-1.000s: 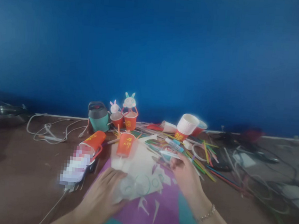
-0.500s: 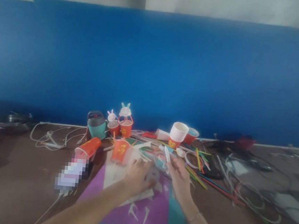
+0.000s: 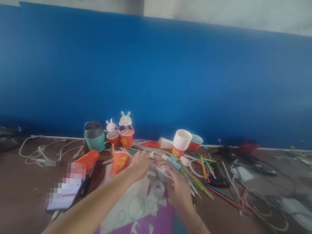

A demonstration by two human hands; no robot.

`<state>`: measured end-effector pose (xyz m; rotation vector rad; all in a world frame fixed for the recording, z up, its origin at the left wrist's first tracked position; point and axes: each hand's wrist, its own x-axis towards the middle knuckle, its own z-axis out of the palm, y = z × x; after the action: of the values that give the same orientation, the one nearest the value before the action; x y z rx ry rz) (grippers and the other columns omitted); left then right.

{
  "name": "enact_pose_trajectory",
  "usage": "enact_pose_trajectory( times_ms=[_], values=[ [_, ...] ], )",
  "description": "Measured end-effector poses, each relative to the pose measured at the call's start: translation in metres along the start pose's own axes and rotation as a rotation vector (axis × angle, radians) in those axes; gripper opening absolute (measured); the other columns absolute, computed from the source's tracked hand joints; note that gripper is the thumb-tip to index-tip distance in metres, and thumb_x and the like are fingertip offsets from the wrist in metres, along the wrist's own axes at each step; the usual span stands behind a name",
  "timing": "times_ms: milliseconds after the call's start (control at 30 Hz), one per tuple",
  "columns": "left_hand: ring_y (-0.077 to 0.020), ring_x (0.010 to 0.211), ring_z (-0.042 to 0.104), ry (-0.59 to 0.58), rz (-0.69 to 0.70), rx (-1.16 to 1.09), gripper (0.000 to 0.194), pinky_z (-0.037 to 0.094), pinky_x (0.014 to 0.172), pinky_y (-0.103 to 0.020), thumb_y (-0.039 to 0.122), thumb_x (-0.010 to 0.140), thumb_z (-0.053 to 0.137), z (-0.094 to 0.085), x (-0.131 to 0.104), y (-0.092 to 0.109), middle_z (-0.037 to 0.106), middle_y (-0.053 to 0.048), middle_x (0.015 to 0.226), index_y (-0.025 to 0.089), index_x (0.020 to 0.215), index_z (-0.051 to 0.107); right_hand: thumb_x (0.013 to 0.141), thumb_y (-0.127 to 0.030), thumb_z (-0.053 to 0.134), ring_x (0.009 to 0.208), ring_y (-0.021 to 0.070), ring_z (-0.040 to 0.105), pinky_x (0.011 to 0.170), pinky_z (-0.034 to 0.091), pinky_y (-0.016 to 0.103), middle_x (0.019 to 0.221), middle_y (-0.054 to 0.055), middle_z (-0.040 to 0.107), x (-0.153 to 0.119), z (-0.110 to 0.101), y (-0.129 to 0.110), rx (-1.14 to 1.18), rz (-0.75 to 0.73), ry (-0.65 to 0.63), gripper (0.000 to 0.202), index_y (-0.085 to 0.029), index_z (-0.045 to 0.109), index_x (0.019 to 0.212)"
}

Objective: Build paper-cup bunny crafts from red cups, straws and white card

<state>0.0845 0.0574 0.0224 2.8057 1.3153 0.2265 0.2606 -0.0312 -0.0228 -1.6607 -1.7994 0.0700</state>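
2 hands crowd the paper sheet (image 3: 114, 217)

The left hand (image 3: 138, 166) is just beside the orange cup (image 3: 119, 162), fingers bunched together; whether they pinch anything, I cannot tell. The right hand (image 3: 180, 192) curls its fingers by a blurred white thing (image 3: 164, 171); I cannot tell if they clamp on it. The paper sheet, marked with green circles (image 3: 136, 208), lies below and between both hands, over a purple sheet (image 3: 159, 228). A sideways brush from the left hand could topple the cup. The right hand, so near the tape roll (image 3: 157, 189), could nudge it and shift the paper.
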Motion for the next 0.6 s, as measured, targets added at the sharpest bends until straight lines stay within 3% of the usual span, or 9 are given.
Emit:
enact_pose_trajectory(
  times_ms=[400,600],
  values=[
    [-0.0230,0.104,0.057,0.032,0.034,-0.046,0.016,0.038,0.091,-0.040,0.023,0.091,0.049,-0.009,-0.020,-0.001,0.068,-0.006,0.103,0.019,0.099,0.062,0.087,-0.019,0.044,0.099,0.0288,0.063,0.083,0.043,0.042,0.103,0.010,0.071,-0.002,-0.002,-0.001,-0.005,-0.058,-0.004,0.025,-0.020,0.066,0.098],
    [-0.0209,0.090,0.057,0.128,0.257,0.022,0.017,0.041,0.082,-0.036,0.019,0.093,0.046,-0.015,-0.041,0.002,0.066,-0.005,0.090,0.018,0.090,0.062,0.086,-0.023,0.046,0.094,0.0257,0.064,0.082,0.048,0.037,0.097,0.011,0.071,0.001,-0.018,-0.009,0.290,-0.068,-0.149,0.026,-0.017,0.068,0.098]
  ],
)
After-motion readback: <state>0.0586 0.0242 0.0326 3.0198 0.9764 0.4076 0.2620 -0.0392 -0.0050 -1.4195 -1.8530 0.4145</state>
